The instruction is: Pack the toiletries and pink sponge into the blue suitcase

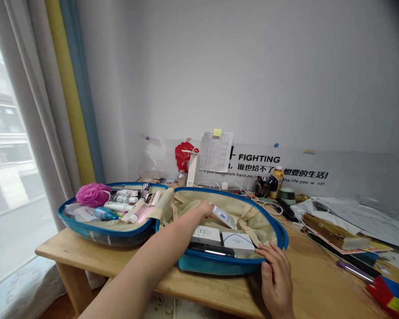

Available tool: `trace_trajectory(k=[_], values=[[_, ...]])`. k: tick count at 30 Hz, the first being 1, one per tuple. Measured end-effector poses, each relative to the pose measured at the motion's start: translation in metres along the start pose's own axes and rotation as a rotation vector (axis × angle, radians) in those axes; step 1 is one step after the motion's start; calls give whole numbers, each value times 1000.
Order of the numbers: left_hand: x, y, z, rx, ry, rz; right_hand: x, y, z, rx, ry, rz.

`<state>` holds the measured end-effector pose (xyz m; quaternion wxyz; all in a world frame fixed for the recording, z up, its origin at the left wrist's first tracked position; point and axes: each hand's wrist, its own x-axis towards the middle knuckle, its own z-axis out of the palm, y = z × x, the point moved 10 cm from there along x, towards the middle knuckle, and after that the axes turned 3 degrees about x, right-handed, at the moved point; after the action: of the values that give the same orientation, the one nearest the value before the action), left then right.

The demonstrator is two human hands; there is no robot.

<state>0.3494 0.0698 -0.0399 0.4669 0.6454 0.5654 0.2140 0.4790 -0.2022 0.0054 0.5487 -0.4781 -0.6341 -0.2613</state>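
Note:
An open blue hard-shell case lies on the table, its left half (pixel 96 230) packed with toiletries and its beige-lined right half (pixel 219 261) nearer my hands. My left hand (pixel 205 209) reaches over the right half, shut on a white and blue tube (pixel 224 217). My right hand (pixel 275 279) grips the case's front right rim. Below the tube lie several white boxes (pixel 237 241) and a black item (pixel 213 251). The left half holds a pink bath sponge (pixel 93 195), a blue bottle (pixel 104 214) and white tubes (pixel 121 206).
The wooden table's front edge (pixel 202 288) runs below the case. Papers, a book, a pen (pixel 355 271) and a colourful box (pixel 389 297) lie to the right. A yellow-capped bottle (pixel 276 182) stands at the back by the wall sign. A curtain hangs left.

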Motion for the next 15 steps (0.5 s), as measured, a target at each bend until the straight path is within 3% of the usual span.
trace_trajectory(k=[6,15], values=[[2,-12,1,90,-79,-87,-1,1,1,-2,-8,-4],[-12,-17,27,168,-210,-105,2,-2,0,-9,3,-22]])
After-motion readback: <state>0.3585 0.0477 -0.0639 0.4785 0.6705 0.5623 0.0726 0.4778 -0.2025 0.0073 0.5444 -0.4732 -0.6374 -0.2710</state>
